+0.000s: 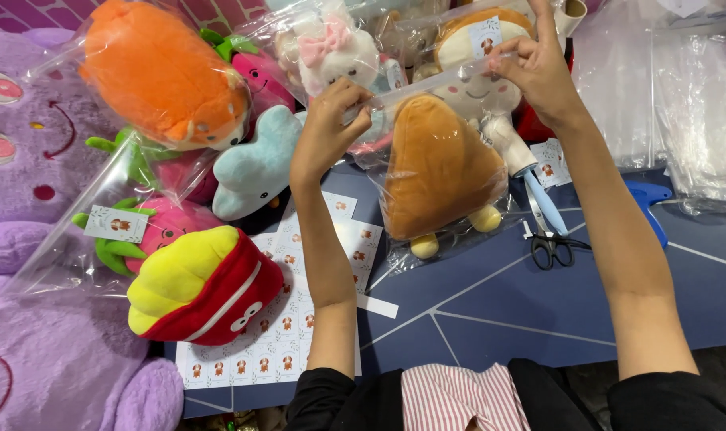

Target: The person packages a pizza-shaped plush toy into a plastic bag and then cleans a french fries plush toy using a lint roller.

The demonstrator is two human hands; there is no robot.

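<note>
I hold a clear plastic bag (451, 231) up over the blue table (491, 311), and inside it sits a brown wedge-shaped plush (435, 172) with small yellow feet hanging at the bottom. My left hand (331, 124) pinches the bag's top strip at its 9 o'clock end, thumb and fingers pressed together on the plastic; my right hand (538, 68) pinches the same strip at its 2 o'clock end. At 3 o'clock from the bag a white lint roller with a pale blue handle (526, 172) lies beside black scissors (550, 247). At 8 o'clock a sheet of small stickers (287, 319) lies flat under my left forearm, with a red and yellow plush (203, 287) resting on its edge. Farther out, at 10 o'clock, an orange plush in a bag (159, 72) lies above a light blue plush (255, 164), and a big purple plush (28, 160) fills the 9 o'clock side.
</note>
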